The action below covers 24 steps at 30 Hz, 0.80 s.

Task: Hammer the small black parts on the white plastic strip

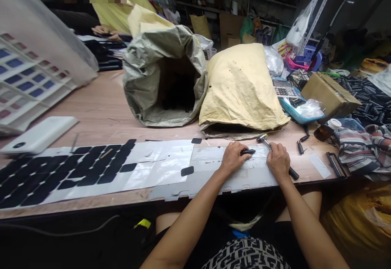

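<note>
My left hand [232, 155] is closed around a small black cylindrical piece [249, 151], one end of which sticks out to the right past the fingertips. Just right of it, my right hand [278, 161] grips a small hammer [262, 138]; the metal head points up and left, and the black handle end shows below the palm. Both hands rest low over a translucent plastic sheet [207, 161] along the table's front edge. To the left lies a white sheet [152, 159] bearing rows of black rounded patches [106, 165]. Two loose black patches [187, 171] lie near its right end.
Behind my hands are an open grey sack [137, 85] with dark contents and a yellow sack [241, 85]. Rightward are a blue tray [297, 116], a cardboard box [330, 93], a brown bottle [324, 131] and striped cloth [360, 148]. A white basket [33, 102] stands left; another person sits beyond.
</note>
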{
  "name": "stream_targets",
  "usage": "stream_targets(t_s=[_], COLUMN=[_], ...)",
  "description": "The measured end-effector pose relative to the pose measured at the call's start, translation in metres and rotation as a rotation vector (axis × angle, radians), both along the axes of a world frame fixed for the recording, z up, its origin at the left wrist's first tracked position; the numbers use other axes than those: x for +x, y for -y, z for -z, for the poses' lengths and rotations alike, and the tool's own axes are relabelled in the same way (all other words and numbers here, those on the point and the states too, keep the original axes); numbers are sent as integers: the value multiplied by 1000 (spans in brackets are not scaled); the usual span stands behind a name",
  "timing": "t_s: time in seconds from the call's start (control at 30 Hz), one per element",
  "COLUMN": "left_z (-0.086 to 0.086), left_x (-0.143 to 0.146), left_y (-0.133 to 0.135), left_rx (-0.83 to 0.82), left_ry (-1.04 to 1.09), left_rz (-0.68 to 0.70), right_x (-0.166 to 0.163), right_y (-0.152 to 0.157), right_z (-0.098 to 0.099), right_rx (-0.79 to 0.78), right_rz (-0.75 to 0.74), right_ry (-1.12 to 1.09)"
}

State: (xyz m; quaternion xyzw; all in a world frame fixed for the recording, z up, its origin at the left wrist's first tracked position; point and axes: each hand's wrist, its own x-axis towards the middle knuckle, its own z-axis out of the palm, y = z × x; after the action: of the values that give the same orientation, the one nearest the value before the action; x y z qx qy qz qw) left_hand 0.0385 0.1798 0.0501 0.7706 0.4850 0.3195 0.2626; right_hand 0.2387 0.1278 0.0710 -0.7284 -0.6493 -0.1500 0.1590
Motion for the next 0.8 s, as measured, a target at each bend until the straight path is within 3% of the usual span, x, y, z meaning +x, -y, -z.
stream_targets(t_s=[0.23, 0.53, 0.8], left_z=[7, 6, 4], left_x=[-5, -5, -4], left_y=[-6, -4, -3], left_rx=[-25, -6, -11], left_ry=[103, 157, 155], left_rz=[17, -28, -39], right_x=[5, 0, -27], right_y=[0, 26, 49], right_z=[-1, -23, -22], right_rx=[-16, 29, 34], right_rz=[-5, -236, -362], right_ry=[-58, -616, -576])
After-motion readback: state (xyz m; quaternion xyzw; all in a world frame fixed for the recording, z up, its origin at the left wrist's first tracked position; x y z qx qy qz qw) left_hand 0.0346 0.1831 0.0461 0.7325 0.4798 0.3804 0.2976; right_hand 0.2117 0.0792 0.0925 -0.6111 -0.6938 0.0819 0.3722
